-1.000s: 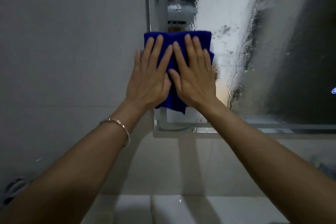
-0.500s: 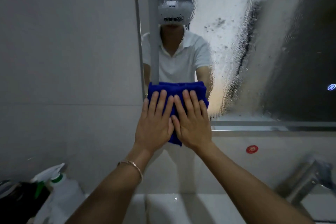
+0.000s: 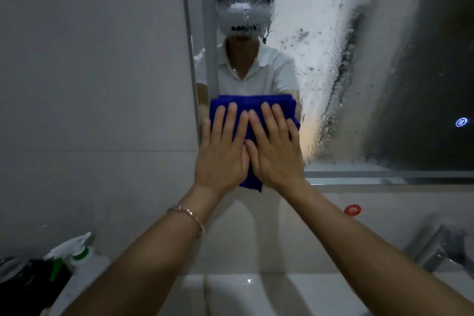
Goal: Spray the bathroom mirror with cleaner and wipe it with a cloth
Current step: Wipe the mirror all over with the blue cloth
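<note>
1. Blue cloth, folded into a thick pad, lies flat against the mirror near its lower left corner, at the centre of the frame. Its bottom tip hangs past the mirror's lower edge
2. Left hand and right hand lie side by side on the cloth, fingers straight and slightly spread, palms pressing it to the glass. Neither hand curls round it. Two flat hands probably spread the pressure so the whole pad meets the glass
3. Glass above the cloth gives a fairly clear reflection of the person, while the glass to the right of the hands is covered in droplets and milky streaks of cleaner. I judge the spraying done and the wiping limited so far to the left strip
4. Spray bottle stands in the lower left of the frame, well apart from both hands. It is probably set aside because both hands are needed on the cloth
5. Count: one cloth, two hands, one mirror, one spray bottle, one bracelet on the left wrist, one tap at lower right, one red sticker below the mirror, and one lit button at the right edge of the glass
</note>
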### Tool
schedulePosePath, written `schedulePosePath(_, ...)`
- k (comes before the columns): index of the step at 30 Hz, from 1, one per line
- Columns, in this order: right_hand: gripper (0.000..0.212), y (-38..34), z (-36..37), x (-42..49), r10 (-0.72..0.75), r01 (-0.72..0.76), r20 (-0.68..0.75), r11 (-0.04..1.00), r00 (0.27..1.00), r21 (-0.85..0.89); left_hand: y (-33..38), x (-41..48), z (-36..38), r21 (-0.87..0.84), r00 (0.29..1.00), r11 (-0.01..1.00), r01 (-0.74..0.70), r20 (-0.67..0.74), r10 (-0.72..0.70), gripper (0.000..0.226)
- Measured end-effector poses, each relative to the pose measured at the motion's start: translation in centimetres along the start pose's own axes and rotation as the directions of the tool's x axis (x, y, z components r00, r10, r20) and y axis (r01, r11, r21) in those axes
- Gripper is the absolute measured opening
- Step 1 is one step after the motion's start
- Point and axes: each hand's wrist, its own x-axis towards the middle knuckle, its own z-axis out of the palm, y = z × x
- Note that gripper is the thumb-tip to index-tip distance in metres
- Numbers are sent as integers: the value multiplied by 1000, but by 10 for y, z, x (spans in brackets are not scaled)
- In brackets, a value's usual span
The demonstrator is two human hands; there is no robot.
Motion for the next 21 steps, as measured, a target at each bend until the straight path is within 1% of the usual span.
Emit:
schedulePosePath(3,53,28,-28,70,-9,10,-129,1000,992,7,3,73,-31,-28,993,1000,7,-114,-10,60)
schedulePosePath(5,52,48,-44,104,-8,6,-182,1000,983,-15,9,114,-48,-10,984,1000,-19,-176,17,60)
schedulePosePath(7,51,61,-53,120,-27,18,-215,999,976,-43,15,137,-55,21,977,998,-51,-205,54,59)
schedulePosePath(10,50,67,-51,118,-61,43,-244,996,968,-79,17,137,-48,25,969,997,-68,-236,71,57)
schedulePosePath(13,49,66,-46,107,-54,32,-262,995,964,-90,18,127,-36,31,962,997,-75,-260,81,56)
schedulePosePath(18,50,70,-34,70,-60,44,-227,996,972,-72,31,96,-16,89,971,993,-76,-220,94,58)
schedulePosePath(21,50,72,-26,48,-81,67,-205,995,975,-75,40,75,-6,87,980,994,-68,-183,83,58)
